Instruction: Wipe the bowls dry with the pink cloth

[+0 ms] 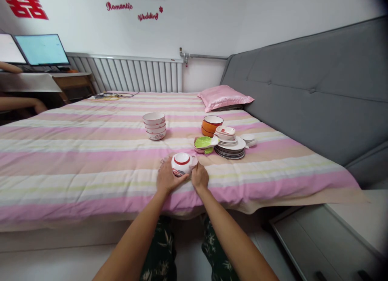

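An upturned white bowl point(182, 159) with a red foot ring and a printed pattern is low over the bed's near side. My left hand point(168, 176) grips its left side, with the thumb across the front. At its right side my right hand point(200, 177) is closed, fingers curled against the bowl and a pale pinkish piece point(193, 161) that I cannot identify. Some thin, whitish see-through material point(163, 160) shows by my left fingers. Beyond my hands stands a stack of white patterned bowls point(154, 126). To the right are a green leaf-shaped dish point(205, 142) and stacked plates point(230, 152).
Orange bowls point(209, 128), small square dishes point(225, 131) and white spoons point(248, 139) surround the plates. A pink pillow point(224, 97) lies near the grey headboard point(315, 83). Cables point(113, 95) rest at the far edge. Another person's arm point(10, 67) is by the monitors point(42, 49).
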A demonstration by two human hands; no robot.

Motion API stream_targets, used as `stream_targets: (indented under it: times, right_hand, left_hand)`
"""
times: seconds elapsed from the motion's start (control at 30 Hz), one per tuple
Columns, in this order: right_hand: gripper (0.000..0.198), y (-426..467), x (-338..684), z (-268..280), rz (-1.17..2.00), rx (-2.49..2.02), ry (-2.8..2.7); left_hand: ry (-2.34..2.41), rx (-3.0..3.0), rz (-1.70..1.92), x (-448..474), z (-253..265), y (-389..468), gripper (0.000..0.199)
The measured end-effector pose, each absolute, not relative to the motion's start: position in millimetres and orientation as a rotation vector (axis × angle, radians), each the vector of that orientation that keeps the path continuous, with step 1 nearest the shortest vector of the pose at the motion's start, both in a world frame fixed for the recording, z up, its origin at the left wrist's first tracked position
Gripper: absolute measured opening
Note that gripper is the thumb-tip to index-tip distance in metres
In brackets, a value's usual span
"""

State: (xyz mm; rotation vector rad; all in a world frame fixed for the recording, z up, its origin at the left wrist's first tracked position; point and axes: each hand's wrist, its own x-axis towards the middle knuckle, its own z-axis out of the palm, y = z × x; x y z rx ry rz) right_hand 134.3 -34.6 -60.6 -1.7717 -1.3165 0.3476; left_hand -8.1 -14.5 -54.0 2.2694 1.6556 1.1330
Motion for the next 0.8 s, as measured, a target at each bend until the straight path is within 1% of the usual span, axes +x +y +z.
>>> stream_targets:
  times: [0.3, 0.6, 0.8]
  right_hand:
    - [0.050, -22.2, 143.1, -44.4, 0.558, -1.972, -1.332]
    - [0.050, -4.1, 157.7, -38.4, 0.745, -1.964, -1.432]
    - [0.051, 5.9, 162.7, -39.7, 0.792, -1.952, -1.431]
  left_hand:
    - [1.648, 2.360, 1.088, -9.8, -59.6, -10.6, 0.097]
    - [1.647, 2.360, 1.076, -9.6, -59.7, -11.2, 0.097]
    - [1.656, 2.365, 1.069, -8.9, -58.7, -12.0, 0.097]
